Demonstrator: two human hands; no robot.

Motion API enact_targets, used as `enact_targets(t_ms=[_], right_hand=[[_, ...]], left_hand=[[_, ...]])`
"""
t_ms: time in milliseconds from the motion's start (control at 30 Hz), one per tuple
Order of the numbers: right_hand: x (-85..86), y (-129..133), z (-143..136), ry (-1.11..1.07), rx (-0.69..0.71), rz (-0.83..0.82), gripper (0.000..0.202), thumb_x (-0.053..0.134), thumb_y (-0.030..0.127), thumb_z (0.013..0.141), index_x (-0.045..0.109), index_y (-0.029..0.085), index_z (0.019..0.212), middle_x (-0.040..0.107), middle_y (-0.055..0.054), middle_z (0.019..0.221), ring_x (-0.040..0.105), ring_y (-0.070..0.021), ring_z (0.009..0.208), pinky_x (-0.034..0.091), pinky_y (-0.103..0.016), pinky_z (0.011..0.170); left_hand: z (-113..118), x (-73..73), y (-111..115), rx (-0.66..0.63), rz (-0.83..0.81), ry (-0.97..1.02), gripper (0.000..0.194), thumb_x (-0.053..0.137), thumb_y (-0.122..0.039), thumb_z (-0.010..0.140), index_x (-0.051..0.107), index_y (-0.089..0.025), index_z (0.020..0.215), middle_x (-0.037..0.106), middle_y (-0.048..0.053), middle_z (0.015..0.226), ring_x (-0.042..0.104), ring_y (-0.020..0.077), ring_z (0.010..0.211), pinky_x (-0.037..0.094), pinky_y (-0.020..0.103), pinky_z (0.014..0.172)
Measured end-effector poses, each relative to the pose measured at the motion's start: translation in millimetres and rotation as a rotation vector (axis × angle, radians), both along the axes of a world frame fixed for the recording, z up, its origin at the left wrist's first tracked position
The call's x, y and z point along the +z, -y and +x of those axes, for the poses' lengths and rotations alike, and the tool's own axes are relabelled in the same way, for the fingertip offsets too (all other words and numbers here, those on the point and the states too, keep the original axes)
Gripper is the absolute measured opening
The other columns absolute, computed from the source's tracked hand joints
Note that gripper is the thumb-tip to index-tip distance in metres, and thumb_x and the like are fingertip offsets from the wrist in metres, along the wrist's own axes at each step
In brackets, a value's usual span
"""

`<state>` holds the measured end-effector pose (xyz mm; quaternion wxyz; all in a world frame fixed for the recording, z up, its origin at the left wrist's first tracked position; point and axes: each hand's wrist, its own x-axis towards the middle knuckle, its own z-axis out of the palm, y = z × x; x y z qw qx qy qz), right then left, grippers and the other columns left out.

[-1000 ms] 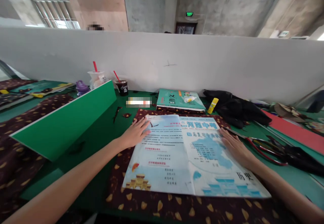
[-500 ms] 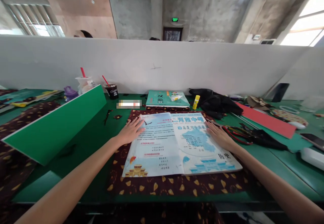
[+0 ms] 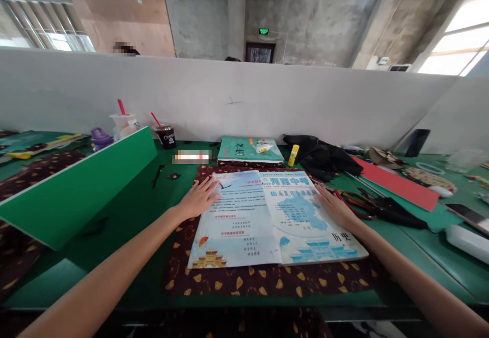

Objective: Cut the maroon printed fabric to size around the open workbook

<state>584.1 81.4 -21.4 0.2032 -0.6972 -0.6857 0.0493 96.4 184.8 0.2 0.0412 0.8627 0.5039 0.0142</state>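
Observation:
A thin booklet (image 3: 244, 226) with blue and white covers lies spread out, outer side up, on a dark cloth with yellow leaf shapes (image 3: 237, 282). My left hand (image 3: 198, 196) rests flat on its upper left edge, fingers apart. Over the upper right edge lies my right hand (image 3: 336, 208), its fingers stretched out. Neither hand grips anything. Behind the booklet sits a green book (image 3: 233, 150) with a small white bottle (image 3: 263, 148) on top. A yellow glue stick (image 3: 293, 156) stands to the right of that book.
A green board (image 3: 87, 185) stands at the left, with a dark cup (image 3: 165, 137) behind it. To the right are red-handled pliers (image 3: 362, 210), a black cloth (image 3: 324, 157), a red board (image 3: 397, 182) and a phone (image 3: 468, 217). A white partition (image 3: 214, 93) closes the back.
The view has shifted slightly, and the booklet sits a little further right in it. Both hands remain flat on the booklet's edges.

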Motion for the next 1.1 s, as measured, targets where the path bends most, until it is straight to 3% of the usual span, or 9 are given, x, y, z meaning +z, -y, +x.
enact_targets(t_ms=[167, 267, 333, 467, 633, 833, 967, 1100], right_hand=[[17.6, 43.0, 4.3, -0.059, -0.039, 0.056, 0.063, 0.020, 0.052, 0.100, 0.049, 0.019, 0.145, 0.048, -0.006, 0.152, 0.041, -0.0231, 0.141, 0.034, -0.040, 0.118], [15.7, 72.4, 0.6, -0.081, 0.000, 0.081, 0.062, 0.024, 0.055, 0.101, 0.049, 0.020, 0.145, 0.045, -0.005, 0.154, 0.035, -0.0221, 0.145, 0.026, -0.041, 0.121], [9.7, 86.9, -6.1, -0.070, 0.057, 0.075, 0.064, 0.028, 0.056, 0.100, 0.042, 0.018, 0.150, 0.039, -0.006, 0.158, 0.028, -0.0222, 0.148, 0.021, -0.044, 0.123], [0.3, 101.0, -19.5, -0.033, 0.124, 0.000, 0.065, 0.025, 0.056, 0.101, 0.035, 0.021, 0.154, 0.031, -0.005, 0.161, 0.022, -0.0243, 0.150, 0.020, -0.052, 0.122], [2.9, 104.9, -22.4, -0.062, 0.091, 0.001, 0.060, 0.024, 0.054, 0.101, 0.041, 0.026, 0.151, 0.038, -0.004, 0.158, 0.030, -0.0236, 0.147, 0.024, -0.051, 0.120], [3.5, 109.2, -21.6, -0.117, 0.051, 0.044, 0.061, 0.026, 0.054, 0.101, 0.038, 0.024, 0.152, 0.040, -0.003, 0.157, 0.033, -0.0225, 0.146, 0.027, -0.046, 0.120], [18.3, 113.5, 5.1, -0.085, -0.089, 0.173, 0.056, 0.029, 0.054, 0.100, 0.048, 0.026, 0.145, 0.051, -0.005, 0.149, 0.047, -0.0277, 0.138, 0.039, -0.047, 0.115], [35.7, 104.2, 56.4, 0.129, -0.254, 0.271, 0.056, 0.037, 0.058, 0.096, 0.061, 0.022, 0.130, 0.066, -0.016, 0.131, 0.060, -0.0396, 0.122, 0.051, -0.053, 0.100]], left_hand=[[4.2, 15.2, 15.0, -0.027, 0.069, 0.022, 0.063, 0.021, -0.054, 0.102, 0.026, -0.022, 0.156, 0.017, 0.008, 0.166, 0.011, 0.0313, 0.153, 0.009, 0.057, 0.122], [12.2, 28.7, 48.6, -0.088, 0.117, 0.050, 0.061, 0.016, -0.052, 0.103, 0.020, -0.024, 0.157, 0.009, 0.004, 0.167, 0.005, 0.0269, 0.154, 0.002, 0.054, 0.124], [16.5, 32.1, 76.9, -0.160, 0.106, 0.066, 0.060, 0.018, -0.054, 0.103, 0.016, -0.029, 0.158, 0.009, 0.001, 0.167, 0.008, 0.0258, 0.154, 0.008, 0.051, 0.125], [15.1, 21.8, 117.1, -0.288, 0.046, 0.048, 0.062, 0.028, -0.060, 0.101, 0.012, -0.037, 0.157, 0.014, 0.000, 0.166, 0.014, 0.0289, 0.153, 0.015, 0.055, 0.123], [6.1, 6.9, 121.0, -0.194, 0.032, 0.023, 0.061, 0.026, -0.060, 0.101, 0.015, -0.036, 0.156, 0.016, 0.000, 0.165, 0.016, 0.0281, 0.153, 0.016, 0.055, 0.123], [7.5, 8.6, 116.5, -0.182, 0.018, 0.035, 0.060, 0.025, -0.060, 0.101, 0.019, -0.035, 0.156, 0.016, -0.001, 0.165, 0.017, 0.0280, 0.152, 0.018, 0.058, 0.122], [2.1, 13.5, 130.2, -0.261, 0.106, 0.107, 0.060, 0.034, -0.056, 0.101, 0.021, -0.034, 0.156, 0.022, 0.000, 0.164, 0.023, 0.0290, 0.151, 0.021, 0.058, 0.122], [-18.0, 16.4, 171.2, -0.331, 0.236, 0.206, 0.062, 0.047, -0.051, 0.098, 0.024, -0.040, 0.154, 0.034, -0.002, 0.160, 0.037, 0.0279, 0.145, 0.037, 0.051, 0.118]])
